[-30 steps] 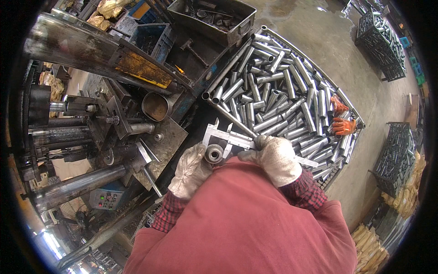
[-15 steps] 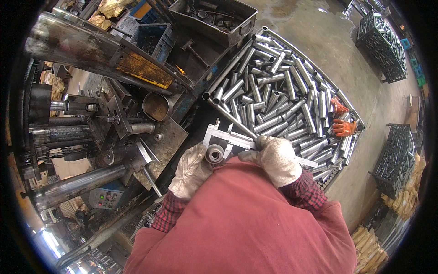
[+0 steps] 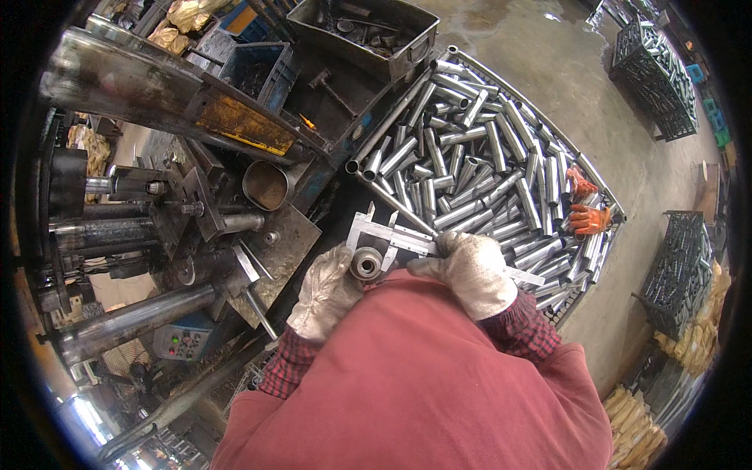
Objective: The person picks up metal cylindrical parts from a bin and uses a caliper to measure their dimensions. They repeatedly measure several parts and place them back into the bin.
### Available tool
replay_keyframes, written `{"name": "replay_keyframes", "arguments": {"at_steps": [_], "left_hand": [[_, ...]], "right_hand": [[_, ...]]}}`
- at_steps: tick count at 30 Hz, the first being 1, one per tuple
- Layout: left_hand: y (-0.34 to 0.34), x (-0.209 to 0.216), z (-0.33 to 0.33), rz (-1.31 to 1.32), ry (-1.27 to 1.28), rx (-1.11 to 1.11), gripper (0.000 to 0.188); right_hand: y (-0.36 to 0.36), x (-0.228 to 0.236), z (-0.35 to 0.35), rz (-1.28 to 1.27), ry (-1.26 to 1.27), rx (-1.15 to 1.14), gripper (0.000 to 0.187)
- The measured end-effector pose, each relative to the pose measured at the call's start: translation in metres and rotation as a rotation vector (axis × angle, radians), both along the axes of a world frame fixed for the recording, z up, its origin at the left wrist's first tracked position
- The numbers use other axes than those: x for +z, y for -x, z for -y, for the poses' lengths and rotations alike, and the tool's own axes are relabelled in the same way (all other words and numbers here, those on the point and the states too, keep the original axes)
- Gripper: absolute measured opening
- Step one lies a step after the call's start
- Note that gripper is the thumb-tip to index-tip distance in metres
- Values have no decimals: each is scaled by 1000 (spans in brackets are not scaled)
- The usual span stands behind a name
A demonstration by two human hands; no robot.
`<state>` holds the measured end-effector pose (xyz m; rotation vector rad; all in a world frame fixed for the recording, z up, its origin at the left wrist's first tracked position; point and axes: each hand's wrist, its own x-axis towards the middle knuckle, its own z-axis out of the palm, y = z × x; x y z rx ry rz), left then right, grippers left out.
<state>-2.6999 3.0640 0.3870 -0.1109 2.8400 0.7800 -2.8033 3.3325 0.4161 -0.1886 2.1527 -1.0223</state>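
My left hand (image 3: pixel 323 294), in a dirty white work glove, is closed round a round metal part with a central hole (image 3: pixel 366 264). My right hand (image 3: pixel 470 274), gloved the same way, grips a vernier caliper (image 3: pixel 395 237) by its beam. The caliper's lower jaws are at the two sides of the round part; whether both touch it I cannot tell. Its upper jaws point away from me, and the end of the beam sticks out to the right past my glove. Part of the round piece is hidden by my left glove.
A bin of loose metal tubes (image 3: pixel 462 168) stands ahead and right, with orange gloves (image 3: pixel 587 219) on it. To the left is a machine with a thick steel cylinder (image 3: pixel 133 321) and a metal cup (image 3: pixel 266 186). Farther off lie a hammer (image 3: pixel 333 90) and a metal tub (image 3: pixel 301 22).
Almost nothing differs. The view has shifted very slightly, while both hands, the caliper and the round part keep the same arrangement.
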Motion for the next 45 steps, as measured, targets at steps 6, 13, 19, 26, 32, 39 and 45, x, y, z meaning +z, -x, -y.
{"name": "replay_keyframes", "arguments": {"at_steps": [6, 13, 19, 26, 32, 39, 45], "left_hand": [[6, 4, 1, 85, -84, 43, 51], [15, 7, -10, 1, -560, 236, 40], [14, 11, -4, 13, -104, 67, 44], [15, 9, -2, 7, -61, 21, 46], [18, 25, -6, -7, -114, 5, 40], [28, 44, -14, 256, -1329, 488, 54], [27, 60, -25, 361, -1402, 604, 70]], "right_hand": [[5, 2, 0, -58, -26, 47, 63], [8, 0, 1, -113, -15, 56, 64], [9, -3, 1, -86, -15, 39, 65], [11, -1, 3, -64, -41, 53, 67], [11, -1, 3, -21, -30, 46, 69], [11, -21, 12, 34, -66, -46, 52], [11, -27, 5, 147, 1, -29, 74]]}}
